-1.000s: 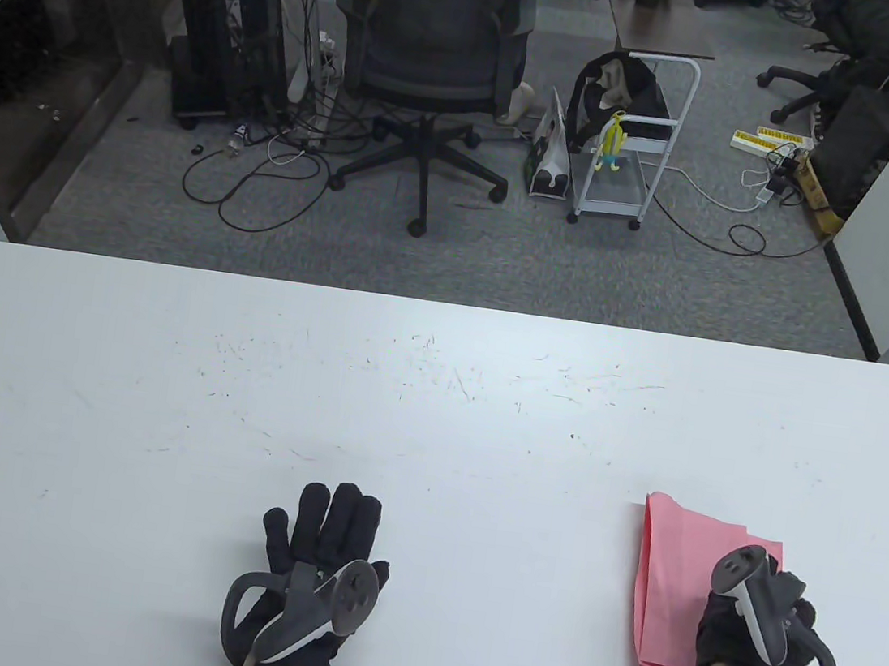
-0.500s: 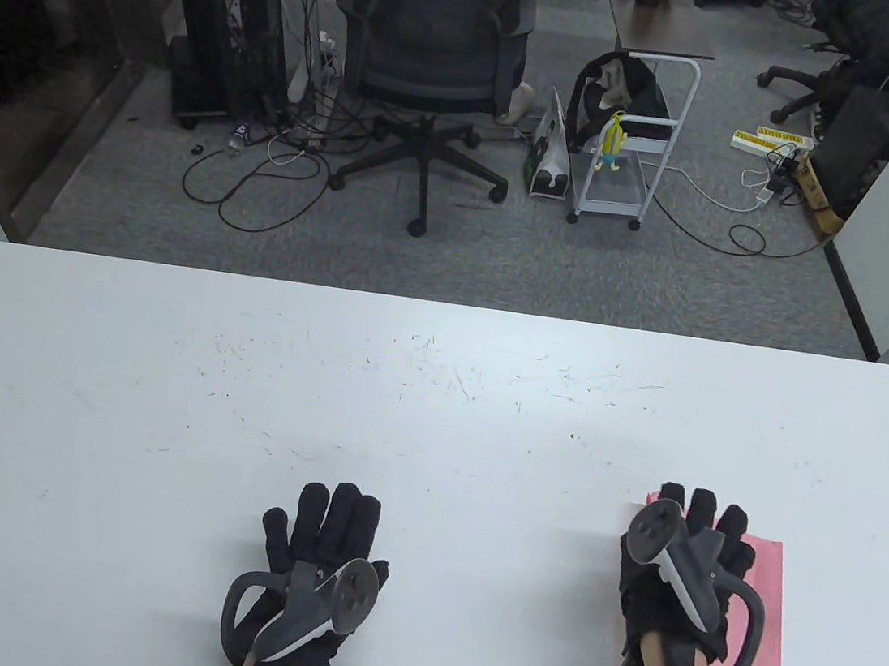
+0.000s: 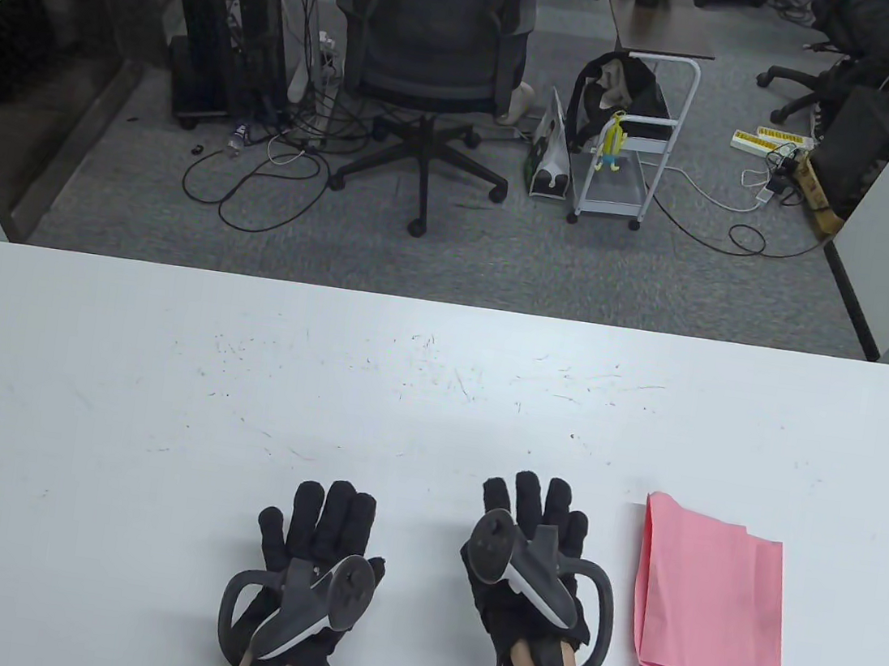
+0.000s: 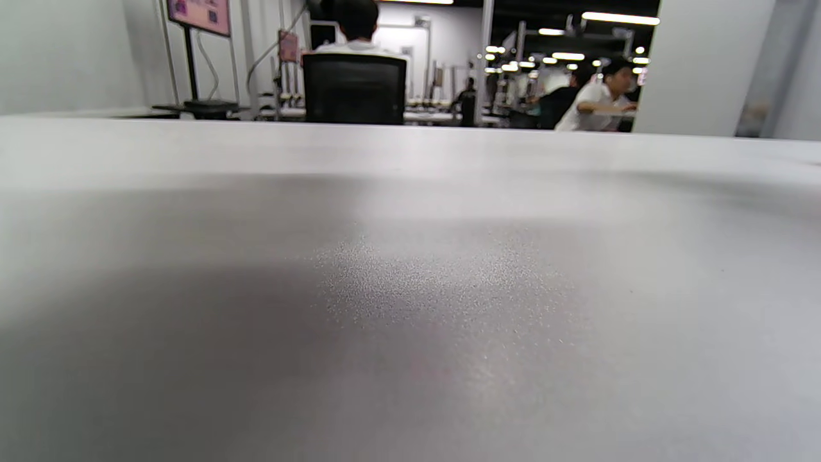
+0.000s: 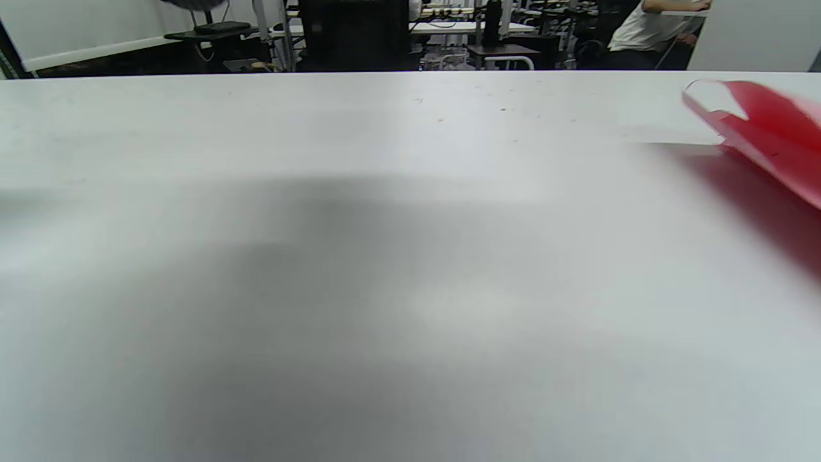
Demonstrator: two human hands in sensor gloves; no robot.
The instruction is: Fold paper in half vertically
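Observation:
A folded pink paper (image 3: 711, 605) lies flat on the white table (image 3: 162, 361) at the near right, its layers slightly offset. It also shows as a red blur at the right edge of the right wrist view (image 5: 770, 135). My right hand (image 3: 535, 517) lies flat on the table just left of the paper, fingers spread, holding nothing and apart from the paper. My left hand (image 3: 322, 517) lies flat on the table further left, fingers extended, holding nothing. Neither wrist view shows any fingers.
The table's far edge (image 3: 448, 305) runs across the middle of the table view. Beyond it on the floor stand an office chair (image 3: 431, 61), a white cart (image 3: 629, 144) and cables.
My right hand has let go of the pink paper and moved left off it to rest flat on the bare table. The paper lies uncovered. My left hand has barely moved.

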